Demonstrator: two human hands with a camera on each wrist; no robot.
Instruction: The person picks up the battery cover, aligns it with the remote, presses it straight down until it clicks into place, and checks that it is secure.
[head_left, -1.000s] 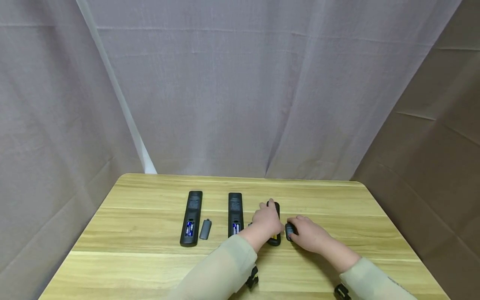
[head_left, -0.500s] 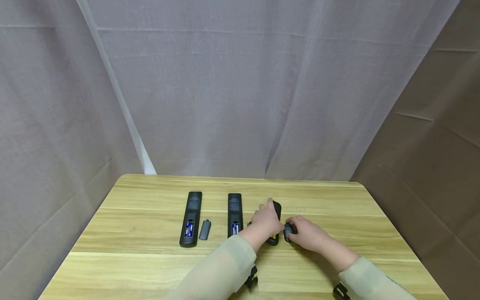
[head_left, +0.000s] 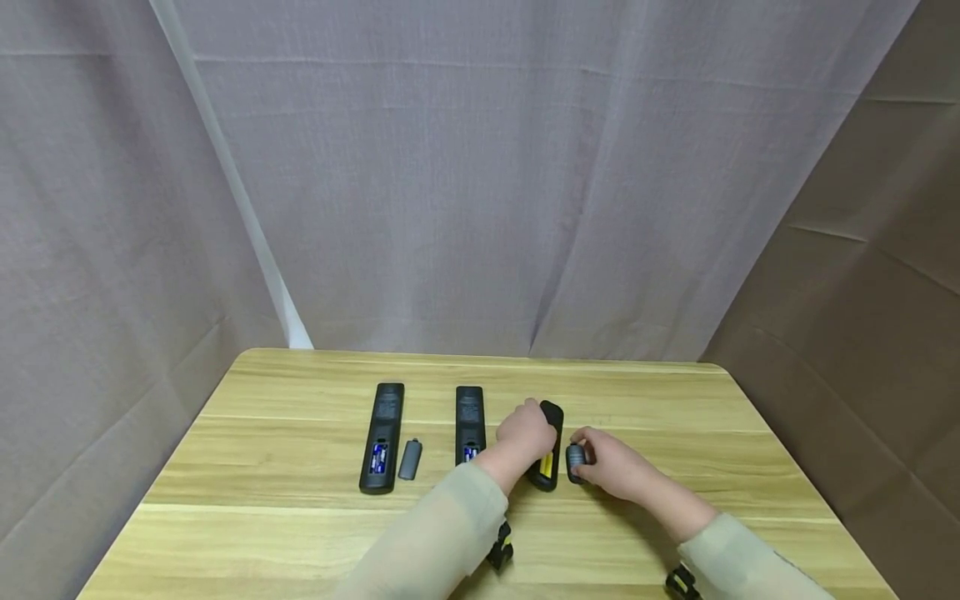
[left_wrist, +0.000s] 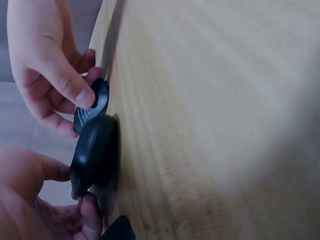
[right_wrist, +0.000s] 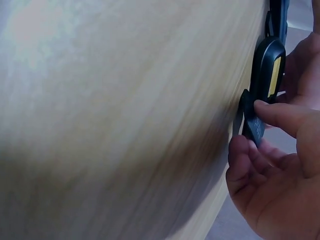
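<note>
My left hand (head_left: 525,435) grips a black remote control (head_left: 552,417) by its left side, thumb and fingers at its edge in the left wrist view. The remote lies back up, slightly tilted, its battery slot exposed with yellow batteries (head_left: 547,464) inside. Just right of it, my right hand (head_left: 615,467) pinches a small dark battery cover (head_left: 575,463) between thumb and fingers. Ribbing shows on the cover (left_wrist: 86,116) in the left wrist view. In the right wrist view the cover (right_wrist: 254,125) is close beside the remote; whether they touch I cannot tell.
Two more black remotes lie back up to the left, the far left remote (head_left: 382,437) and the middle remote (head_left: 470,417), with blue batteries showing. A loose grey cover (head_left: 410,459) lies between them. Curtains (head_left: 450,208) surround the wooden table (head_left: 262,433).
My left hand has drawn slightly left and its fingers have pulled in, uncovering more of the remote and its yellow batteries. The right hand has brought the cover slightly left.
</note>
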